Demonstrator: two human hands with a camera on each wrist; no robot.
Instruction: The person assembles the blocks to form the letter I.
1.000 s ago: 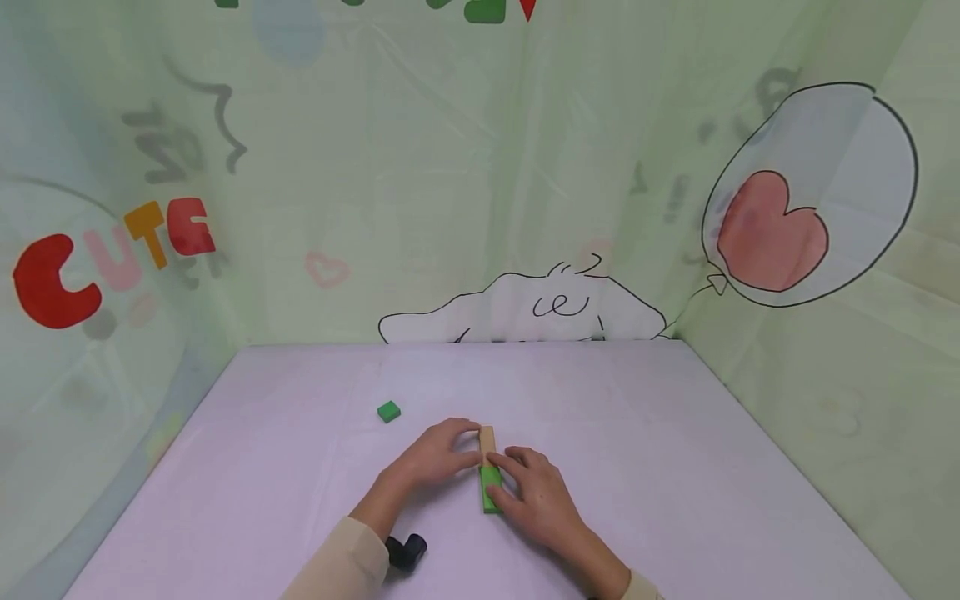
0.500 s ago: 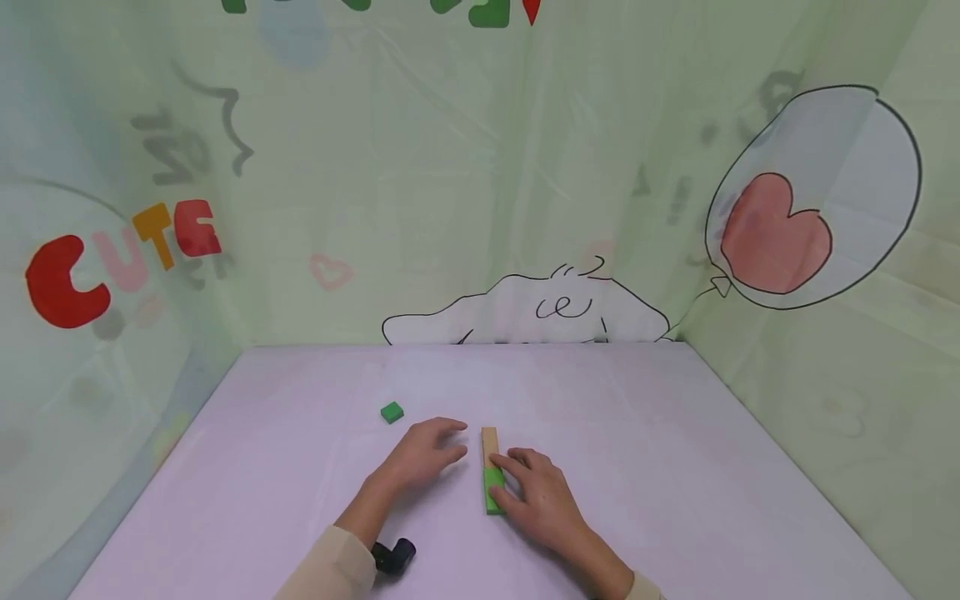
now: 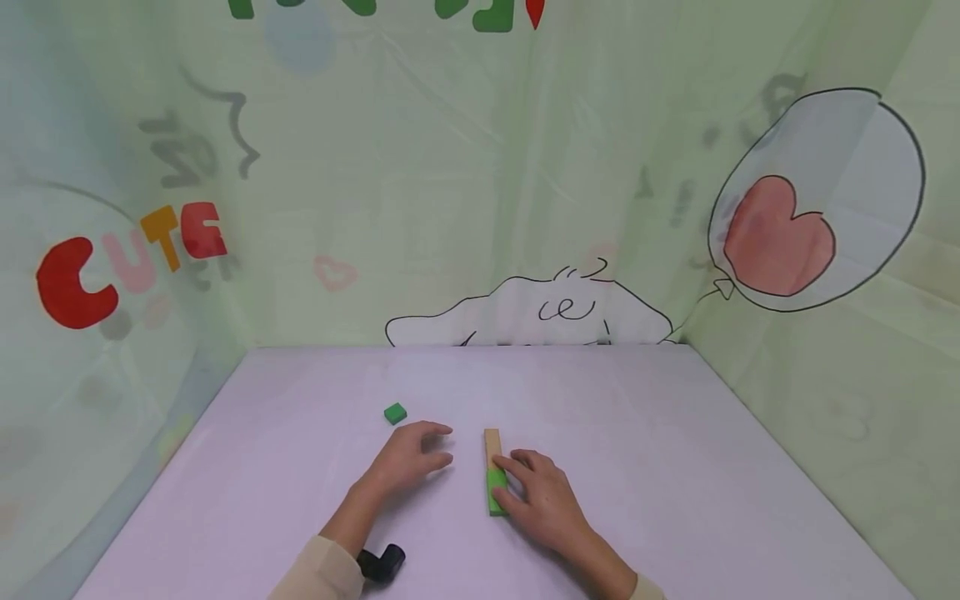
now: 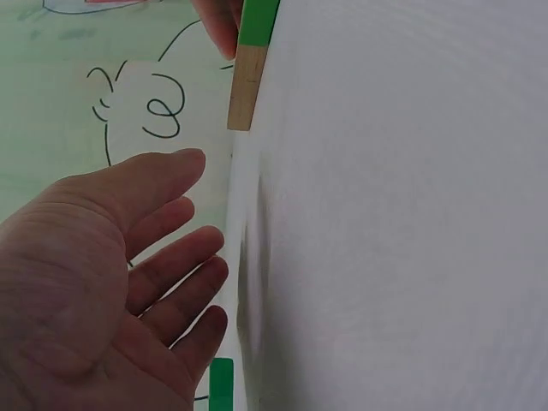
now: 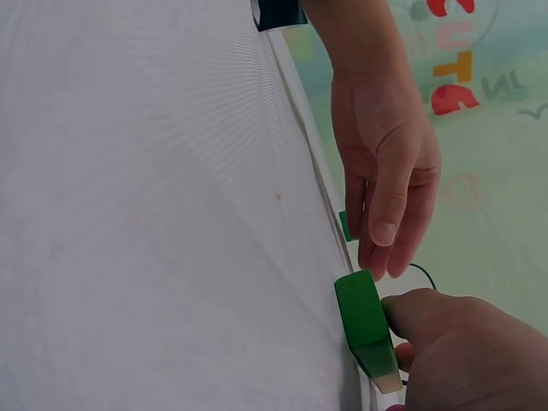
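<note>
A bare-wood block (image 3: 492, 446) and a bright green block (image 3: 497, 498) lie end to end in a line on the table. My right hand (image 3: 546, 500) rests at their right side, thumb on the green block and index finger near the joint. The right wrist view has the thumb against the green block (image 5: 363, 312). Apart from the blocks, to their left, my left hand (image 3: 407, 454) hovers with relaxed fingers and an empty palm, as the left wrist view confirms. Beyond it lies a small dark green block (image 3: 395, 413).
A pale cloth covers the table (image 3: 637, 433). Printed curtains (image 3: 450, 167) rise at its back and both sides. A black device (image 3: 382, 565) sits beside my left wrist, close to the sleeve.
My left hand has let go of the wooden block's far end and drawn away to the left. The right hand stays at the blocks, and the view has shifted slightly.
</note>
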